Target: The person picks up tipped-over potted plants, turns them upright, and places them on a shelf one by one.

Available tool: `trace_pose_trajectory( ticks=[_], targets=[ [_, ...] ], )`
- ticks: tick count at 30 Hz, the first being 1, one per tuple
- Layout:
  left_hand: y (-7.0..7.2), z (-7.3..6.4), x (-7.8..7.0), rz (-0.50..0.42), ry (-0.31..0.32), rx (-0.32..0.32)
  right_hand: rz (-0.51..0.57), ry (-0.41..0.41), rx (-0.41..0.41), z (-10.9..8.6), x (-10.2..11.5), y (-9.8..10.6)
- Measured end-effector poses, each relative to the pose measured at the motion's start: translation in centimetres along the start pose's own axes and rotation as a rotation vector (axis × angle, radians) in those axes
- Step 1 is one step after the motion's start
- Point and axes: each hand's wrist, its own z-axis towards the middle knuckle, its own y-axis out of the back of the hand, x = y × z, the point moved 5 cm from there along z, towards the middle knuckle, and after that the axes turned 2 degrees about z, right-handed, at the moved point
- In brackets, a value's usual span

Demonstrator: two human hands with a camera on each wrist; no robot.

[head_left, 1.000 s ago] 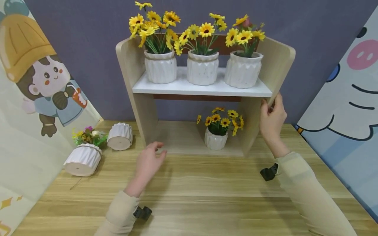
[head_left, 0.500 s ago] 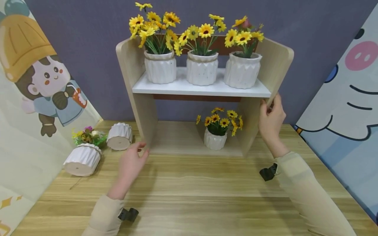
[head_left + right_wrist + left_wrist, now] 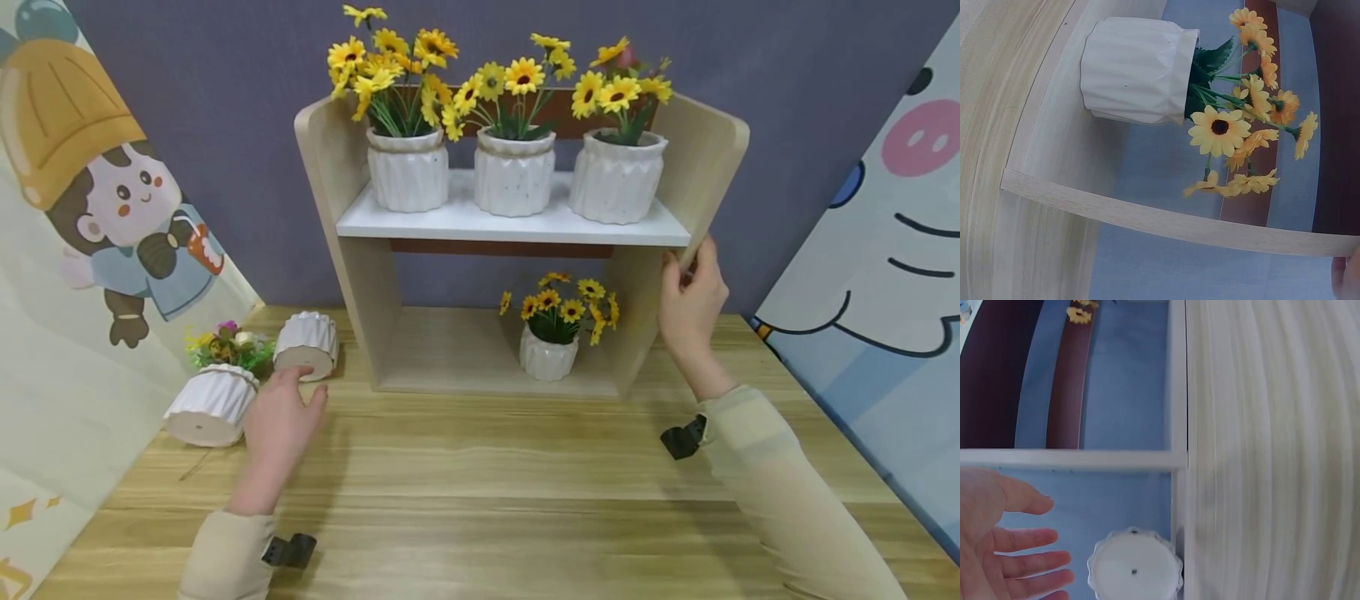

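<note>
My left hand (image 3: 281,417) is held over the table with its fingers extended, near a white fluted flowerpot (image 3: 307,335) that lies on its side, base toward me. In the left wrist view the pot's round base (image 3: 1135,569) appears beside my spread fingers (image 3: 1038,559), with a gap between. Another fallen white pot (image 3: 213,404) with mixed flowers lies left of that hand. My right hand (image 3: 693,300) grips the right side panel of a two-tier wooden shelf (image 3: 450,350), thumb at the inner side. Only a sliver of this hand (image 3: 1350,278) shows in the right wrist view.
Three white pots with yellow flowers, the middle one (image 3: 514,177) included, stand on the white upper board (image 3: 465,225). A smaller potted yellow plant (image 3: 549,354) stands on the lower level at right. The wood-grain table (image 3: 495,483) extends in front; cartoon-printed panels (image 3: 885,275) flank both sides.
My left hand has moved left, from the shelf's lower left corner to beside the fallen pots. My right hand has stayed at the side panel.
</note>
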Motion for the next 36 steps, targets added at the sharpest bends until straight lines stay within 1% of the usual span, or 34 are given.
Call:
trace_pose_trajectory(
  ticks=[7, 10, 16, 18, 21, 24, 26, 28, 30, 32, 36],
  targets=[
    [0.8, 0.7, 1.5, 0.042, -0.037, -0.093, 0.013, -0.002, 0.002, 0.1, 0.1, 0.0],
    [1.0, 1.1, 2.2, 0.061, -0.035, -0.1, 0.013, -0.002, -0.002, 0.1, 0.1, 0.1],
    [0.9, 1.7, 3.8, 0.093, 0.026, -0.034, 0.013, -0.012, 0.009, 0.0, 0.0, 0.0],
    [0.8, 1.8, 4.2, 0.106, 0.035, -0.026, 0.011, -0.013, 0.006, -0.1, 0.0, 0.0],
    [0.7, 1.9, 4.8, 0.135, 0.028, -0.052, 0.009, -0.011, -0.001, -0.1, -0.1, 0.0],
    [0.5, 2.2, 5.3, 0.161, 0.001, -0.098, 0.008, -0.009, -0.007, -0.1, -0.2, 0.0],
    [0.3, 2.4, 5.6, 0.184, -0.014, -0.11, 0.008, -0.007, -0.007, -0.1, -0.2, 0.1],
    [0.1, 2.7, 5.9, 0.219, -0.022, -0.096, 0.011, -0.006, -0.008, -0.1, -0.2, 0.1],
    [-0.1, 2.9, 6.2, 0.258, -0.019, -0.059, 0.012, -0.006, -0.007, -0.1, -0.1, 0.1],
    [-0.4, 3.1, 6.6, 0.303, -0.007, -0.008, 0.013, -0.004, -0.006, -0.1, -0.1, 0.1],
    [-0.8, 3.2, 7.3, 0.358, 0.033, 0.055, 0.01, -0.004, -0.007, -0.1, 0.0, 0.1]
  ],
)
